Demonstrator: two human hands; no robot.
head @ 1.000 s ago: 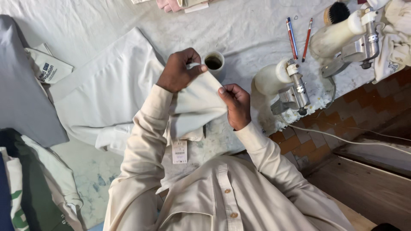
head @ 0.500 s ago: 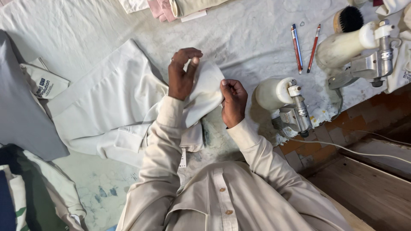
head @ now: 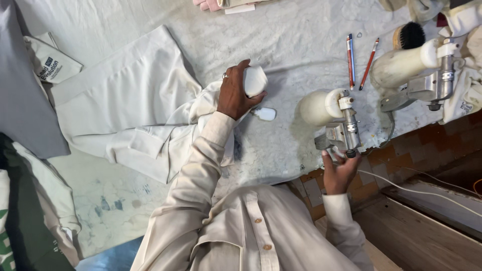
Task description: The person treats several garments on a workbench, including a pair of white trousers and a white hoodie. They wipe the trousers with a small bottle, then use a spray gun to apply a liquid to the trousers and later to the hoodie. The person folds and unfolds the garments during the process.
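Far off to the left of the left hand lies a grey cloth (head: 22, 95), and just past it a small white bag (head: 50, 62) with dark print on it. Closer in, a big cream garment (head: 130, 110) is spread flat on the worktop (head: 301, 40), and its bunched end runs right up under the left wrist. The left hand (head: 235, 93) is curled tight around a small white cup (head: 255, 80), which is tipped on its side. There is a ring on one finger. Just to the right of this hand, a small white lump (head: 265, 114) rests on the worktop, almost touching the fingers. Between the two hands stands a metal machine with a round white head (head: 329, 113). The right hand (head: 339, 173) is down at the near edge of the worktop, right under this machine. Its fingers are bent around the bottom metal part, holding it. Up past the right hand, farther from the person, lie a red pen, a blue pen and a red pencil (head: 359, 60) side by side. To the right of them is a black brush (head: 409, 35). Right of the right hand sits a second machine with a long white head (head: 416, 68), with white cloth (head: 464, 95) piled beside it. A white cable (head: 416, 188) runs off to the right over the brown wood.
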